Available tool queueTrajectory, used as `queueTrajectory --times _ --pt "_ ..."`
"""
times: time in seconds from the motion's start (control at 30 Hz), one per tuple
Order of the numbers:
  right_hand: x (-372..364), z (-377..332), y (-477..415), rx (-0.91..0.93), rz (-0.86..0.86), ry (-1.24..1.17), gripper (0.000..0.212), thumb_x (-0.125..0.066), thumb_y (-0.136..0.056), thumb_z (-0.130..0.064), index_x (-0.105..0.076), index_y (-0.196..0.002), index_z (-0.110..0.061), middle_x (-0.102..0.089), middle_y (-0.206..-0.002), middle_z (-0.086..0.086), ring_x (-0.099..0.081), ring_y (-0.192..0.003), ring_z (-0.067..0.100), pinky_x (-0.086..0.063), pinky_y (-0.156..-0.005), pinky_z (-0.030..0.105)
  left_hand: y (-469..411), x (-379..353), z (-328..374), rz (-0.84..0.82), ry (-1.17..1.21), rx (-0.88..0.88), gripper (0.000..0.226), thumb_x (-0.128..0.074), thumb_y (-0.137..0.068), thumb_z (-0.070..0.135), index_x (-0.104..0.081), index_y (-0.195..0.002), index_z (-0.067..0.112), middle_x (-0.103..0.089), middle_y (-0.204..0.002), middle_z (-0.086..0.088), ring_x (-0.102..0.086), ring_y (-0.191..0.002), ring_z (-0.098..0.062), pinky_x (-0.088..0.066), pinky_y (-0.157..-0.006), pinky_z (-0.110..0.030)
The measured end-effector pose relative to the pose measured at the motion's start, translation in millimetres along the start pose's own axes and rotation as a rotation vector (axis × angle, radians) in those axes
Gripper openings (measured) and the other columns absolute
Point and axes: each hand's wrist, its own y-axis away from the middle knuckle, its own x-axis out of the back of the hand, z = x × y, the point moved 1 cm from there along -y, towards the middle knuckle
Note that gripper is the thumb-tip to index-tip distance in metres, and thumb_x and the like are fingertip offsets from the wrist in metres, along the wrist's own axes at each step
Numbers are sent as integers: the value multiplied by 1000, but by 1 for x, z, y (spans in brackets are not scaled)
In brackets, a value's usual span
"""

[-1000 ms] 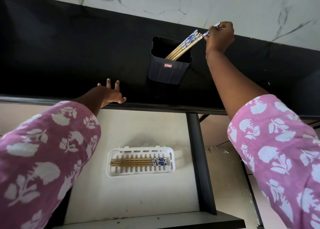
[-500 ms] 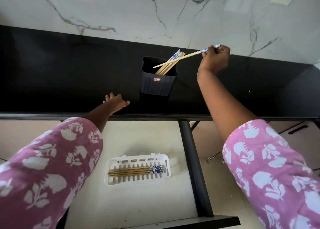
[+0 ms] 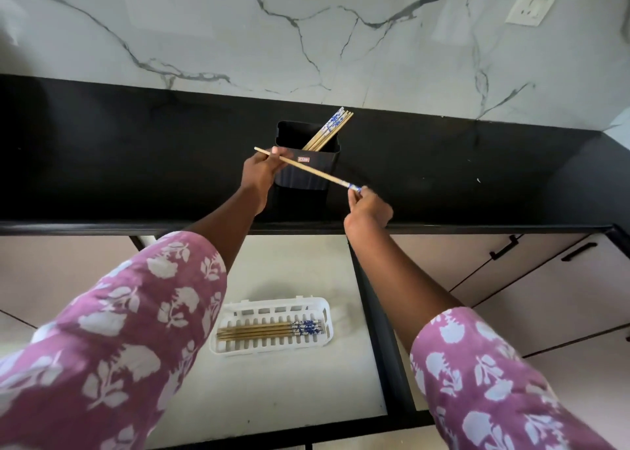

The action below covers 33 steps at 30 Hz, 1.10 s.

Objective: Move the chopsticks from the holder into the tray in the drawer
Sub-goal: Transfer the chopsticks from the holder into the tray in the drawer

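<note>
With the left hand (image 3: 260, 173) pinching its bare tip, one chopstick (image 3: 306, 168) hangs slanted in front of the holder (image 3: 306, 185), its blue end pinched by the right hand (image 3: 368, 207); either light pinch slipping could drop it onto the counter (image 3: 136, 159), short of the drawer's (image 3: 289, 262) tray (image 3: 269, 349).

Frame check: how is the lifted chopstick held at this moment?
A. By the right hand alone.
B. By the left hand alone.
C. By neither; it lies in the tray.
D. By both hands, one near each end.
D: the left hand pinches the chopstick near its plain end and the right hand pinches its blue-patterned end.
</note>
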Motion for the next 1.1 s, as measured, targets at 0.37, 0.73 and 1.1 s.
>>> queueTrajectory --times 0.37,0.73,1.1 --pt "44 66 27 281 -124 967 36 -59 -90 -17 -57 -122 0 -63 -122 18 -57 -112 33 -46 -92 37 38 37 -28 48 -144 47 20 -46 -99 9 -58 -84 8 -66 -88 -7 -70 -75 -5 -49 -95 -27" --pt "35 107 49 584 -660 1225 20 -59 -88 -5 -69 -104 2 -73 -93 20 -66 -88 35 -54 -81 42 52 63 -42 94 -198 114 12 -51 -97 17 -60 -91 11 -67 -90 -4 -66 -82 -7 -44 -98 -29" --pt "66 161 41 420 -847 1511 22 -54 -89 -7 -71 -103 -8 -72 -99 15 -64 -93 32 -51 -80 34 5 118 -38 202 -758 80 49 -53 -95 41 -51 -135 13 -55 -136 -9 -50 -126 -25 -38 -101 -31"
